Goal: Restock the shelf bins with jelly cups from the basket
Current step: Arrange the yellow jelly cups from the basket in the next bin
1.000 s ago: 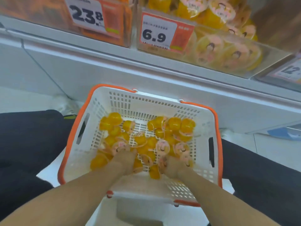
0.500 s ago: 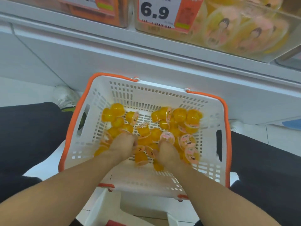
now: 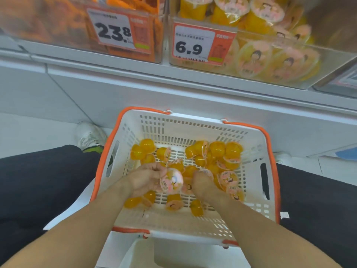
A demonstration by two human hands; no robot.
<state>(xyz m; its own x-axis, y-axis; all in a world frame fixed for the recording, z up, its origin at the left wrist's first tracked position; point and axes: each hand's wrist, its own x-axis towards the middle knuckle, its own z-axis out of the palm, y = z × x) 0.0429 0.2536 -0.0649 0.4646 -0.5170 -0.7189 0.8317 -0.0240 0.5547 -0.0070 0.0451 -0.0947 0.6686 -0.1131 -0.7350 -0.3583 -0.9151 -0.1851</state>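
- Shop aisle, white shelf front [image 3: 173, 97] across the upper half, pale floor below.
- Clear shelf bin [image 3: 289, 74] on the shelf at upper right, filled with jelly cups; price tag [image 3: 195, 45] on its front reads 6.9.
- Second bin [image 3: 123, 29] to its left holds orange packets; its tag reads 23.8.
- White basket [image 3: 193, 128] with orange rim sits between the person's knees, directly below the shelf.
- Loose jelly cups [image 3: 224, 151] scattered over the basket floor, mostly yellow, some lid up with pink labels.
- Left hand [image 3: 143, 178] inside the basket, fingers curled, gripping one jelly cup [image 3: 171, 181] with the pink lid facing the camera.
- Right hand [image 3: 202, 185] just beside it, fingers bent down into the pile over a pink-lidded cup; cannot tell whether it actually grips one.
- Black trouser legs on both sides; white shoe [image 3: 88, 136] left of the basket.
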